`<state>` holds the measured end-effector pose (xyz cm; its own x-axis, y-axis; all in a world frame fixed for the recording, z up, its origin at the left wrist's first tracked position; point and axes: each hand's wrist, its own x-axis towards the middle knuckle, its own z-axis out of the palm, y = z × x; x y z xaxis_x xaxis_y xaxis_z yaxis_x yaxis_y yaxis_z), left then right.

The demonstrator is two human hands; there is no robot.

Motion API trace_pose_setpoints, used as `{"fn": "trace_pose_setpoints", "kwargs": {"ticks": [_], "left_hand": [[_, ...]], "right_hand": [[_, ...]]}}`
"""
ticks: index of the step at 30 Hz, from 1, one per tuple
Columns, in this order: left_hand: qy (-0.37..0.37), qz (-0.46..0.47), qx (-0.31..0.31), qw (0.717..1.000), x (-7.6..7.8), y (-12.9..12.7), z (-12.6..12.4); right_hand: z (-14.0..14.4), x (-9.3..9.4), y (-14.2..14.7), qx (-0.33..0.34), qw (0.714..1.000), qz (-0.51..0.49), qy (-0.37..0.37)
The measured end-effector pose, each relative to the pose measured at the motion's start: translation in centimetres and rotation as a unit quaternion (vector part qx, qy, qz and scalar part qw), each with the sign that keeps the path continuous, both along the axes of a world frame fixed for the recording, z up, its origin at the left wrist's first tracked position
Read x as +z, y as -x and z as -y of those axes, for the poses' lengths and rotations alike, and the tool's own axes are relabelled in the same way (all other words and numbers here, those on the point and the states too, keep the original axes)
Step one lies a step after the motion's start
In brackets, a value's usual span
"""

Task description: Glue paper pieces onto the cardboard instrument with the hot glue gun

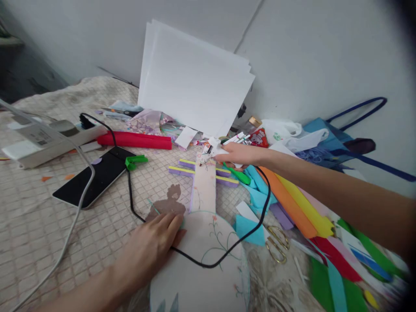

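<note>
A lute-shaped cardboard craft (204, 260) lies on the table, with a round body, drawn flowering vines and a long neck. Purple and yellow strips (182, 170) stick out as pegs on both sides of the neck. My left hand (159, 240) holds the body's upper left edge, fingers bent and partly hidden. At the top of the neck, my right hand (238, 155) is closed around a white glue gun (212, 148), its tip pointing down at the neck end. A black cord (208, 265) loops from the gun across the body and under my left hand.
Left are a power strip (55, 145), a phone (94, 177), a green clip (135, 161) and a red roll (134, 140). White boards (195, 78) lean on the wall. Gold-handled scissors (277, 245) and coloured paper (292, 203) lie right, a blue bag (328, 143) behind.
</note>
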<state>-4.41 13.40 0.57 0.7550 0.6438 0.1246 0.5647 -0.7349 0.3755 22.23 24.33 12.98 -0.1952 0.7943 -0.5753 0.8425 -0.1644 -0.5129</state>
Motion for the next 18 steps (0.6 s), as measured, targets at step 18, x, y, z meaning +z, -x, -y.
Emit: {"fn": "trace_pose_setpoints", "kwargs": {"ticks": [18], "left_hand": [[0.009, -0.014, -0.009, 1.000, -0.09, 0.03, -0.07]], "right_hand": [[-0.28, 0.05, 0.26, 0.001, 1.000, 0.007, 0.012]]}}
